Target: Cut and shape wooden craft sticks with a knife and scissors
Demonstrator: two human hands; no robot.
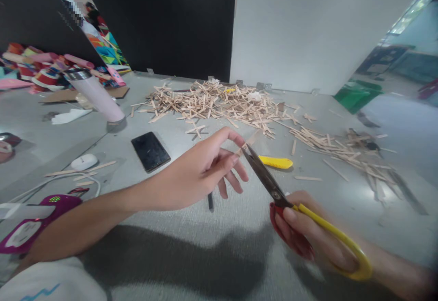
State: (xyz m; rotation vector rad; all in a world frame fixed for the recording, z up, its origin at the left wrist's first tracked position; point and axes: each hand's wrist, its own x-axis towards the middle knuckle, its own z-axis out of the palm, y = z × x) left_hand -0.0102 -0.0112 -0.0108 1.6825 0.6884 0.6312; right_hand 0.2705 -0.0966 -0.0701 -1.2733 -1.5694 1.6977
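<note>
1. A thin wooden stick (253,138) sits pinched between the left hand's (200,171) thumb and forefinger, at the scissors' (265,178) tips.
2. The right hand (310,224) grips the scissors by their handles.
3. Beyond the hands, a yellow tool (276,162) and a stick pile (219,103) lie on the bench (219,232).

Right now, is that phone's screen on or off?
Off, it seems: the phone screen is black, with nothing lit. Whether it's merely asleep, I can't tell.
</note>
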